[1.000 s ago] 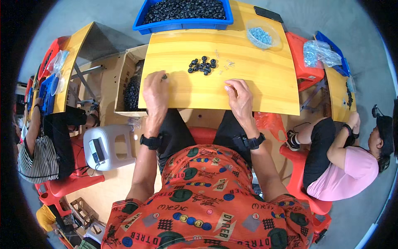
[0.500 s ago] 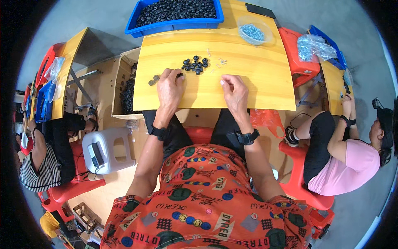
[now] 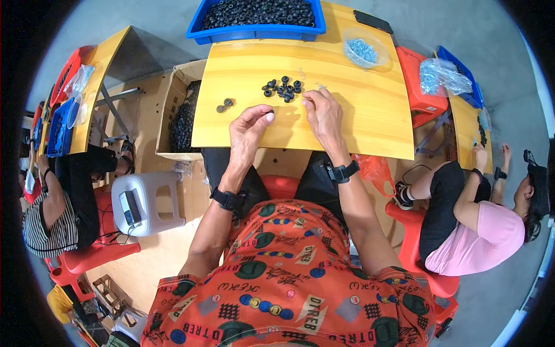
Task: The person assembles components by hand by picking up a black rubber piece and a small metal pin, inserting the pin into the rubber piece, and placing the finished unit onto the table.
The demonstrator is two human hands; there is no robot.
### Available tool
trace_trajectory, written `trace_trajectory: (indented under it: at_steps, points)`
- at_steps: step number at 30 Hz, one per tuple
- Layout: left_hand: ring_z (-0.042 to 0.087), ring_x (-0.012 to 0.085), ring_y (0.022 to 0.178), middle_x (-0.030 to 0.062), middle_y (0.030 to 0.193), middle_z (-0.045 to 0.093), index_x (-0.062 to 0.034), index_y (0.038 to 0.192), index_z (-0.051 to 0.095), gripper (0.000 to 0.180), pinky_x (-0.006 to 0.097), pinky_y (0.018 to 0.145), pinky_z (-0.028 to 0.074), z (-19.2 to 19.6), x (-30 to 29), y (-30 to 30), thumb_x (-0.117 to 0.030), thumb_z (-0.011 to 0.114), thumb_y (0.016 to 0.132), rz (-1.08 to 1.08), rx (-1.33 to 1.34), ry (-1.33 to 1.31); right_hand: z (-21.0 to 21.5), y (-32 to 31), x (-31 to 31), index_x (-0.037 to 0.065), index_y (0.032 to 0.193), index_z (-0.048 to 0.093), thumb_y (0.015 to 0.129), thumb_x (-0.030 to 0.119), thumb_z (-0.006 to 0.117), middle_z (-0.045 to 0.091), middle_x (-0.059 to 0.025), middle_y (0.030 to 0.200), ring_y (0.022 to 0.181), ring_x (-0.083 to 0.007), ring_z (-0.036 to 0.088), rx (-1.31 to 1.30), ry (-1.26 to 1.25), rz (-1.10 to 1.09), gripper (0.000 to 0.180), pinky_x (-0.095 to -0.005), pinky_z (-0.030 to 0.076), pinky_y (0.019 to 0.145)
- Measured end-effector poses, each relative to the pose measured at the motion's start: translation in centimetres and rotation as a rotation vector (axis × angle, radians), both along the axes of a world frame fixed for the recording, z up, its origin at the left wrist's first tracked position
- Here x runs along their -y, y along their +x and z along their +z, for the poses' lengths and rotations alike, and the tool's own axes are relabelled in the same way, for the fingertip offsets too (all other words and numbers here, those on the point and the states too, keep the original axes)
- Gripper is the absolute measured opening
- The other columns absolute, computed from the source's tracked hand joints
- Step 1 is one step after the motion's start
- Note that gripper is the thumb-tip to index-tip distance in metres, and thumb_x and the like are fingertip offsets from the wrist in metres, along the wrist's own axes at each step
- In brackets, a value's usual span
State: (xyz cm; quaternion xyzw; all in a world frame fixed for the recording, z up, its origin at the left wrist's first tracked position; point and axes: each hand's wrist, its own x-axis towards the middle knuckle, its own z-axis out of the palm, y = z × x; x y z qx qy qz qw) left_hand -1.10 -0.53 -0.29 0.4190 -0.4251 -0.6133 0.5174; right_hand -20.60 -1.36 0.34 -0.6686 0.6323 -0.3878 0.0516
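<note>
My left hand point(image 3: 247, 134) is above the near part of the yellow table, pinching a small black round part point(image 3: 270, 111) between thumb and fingertips. To its right, my right hand point(image 3: 324, 115) has thumb and fingers drawn together; whatever they hold, if anything, is too small to make out. A cluster of small black round parts point(image 3: 283, 89), some with a hole showing, lies just beyond the hands. Small shiny metal pieces, like screws point(image 3: 321, 87), lie beyond my right fingertips. Left of the cluster rest two separate dark parts point(image 3: 224, 106).
A blue tray point(image 3: 260, 36) full of black parts stands at the far edge. Nearby are a clear bowl point(image 3: 361, 49) of bluish metal pieces and a phone point(image 3: 373, 22). A cardboard box point(image 3: 165, 124) stands left of the table. Co-workers sit on both sides.
My left hand has moved right and nearer to me, away from the two separate parts, with the black part pinched. My right hand has moved forward and left, toward the metal pieces.
</note>
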Motion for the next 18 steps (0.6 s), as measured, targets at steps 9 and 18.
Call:
trace_trajectory:
  at_steps: [9,18]
  points:
    - [0.063,0.0127,0.092,0.008,0.102,0.068,0.0009,0.101,0.067,0.02,0.027,0.088,0.051,1.5,-0.5,-0.2,0.005,0.07,0.081,0.008,-0.136,0.032,0.6,0.8,-2.7,-0.002,0.096,0.067,0.082,-0.003,0.063,0.065,-0.0118,0.087,0.078,-0.0216,0.064,0.359,0.01,0.077,0.014,-0.0305,0.051,0.071]
    - [0.061,0.0129,0.098,0.0083,0.11,0.062,0.0001,0.096,0.069,0.02,0.026,0.087,0.051,2.2,-1.3,-0.3,0.011,0.069,0.078,-0.047,-0.023,-0.244,3.0,2.8,-5.0,0.0,0.097,0.066,0.086,0.004,0.066,0.064,-0.0041,0.088,0.081,-0.0102,0.062,0.812,0.123,0.192,0.012,-0.0244,0.051,0.073]
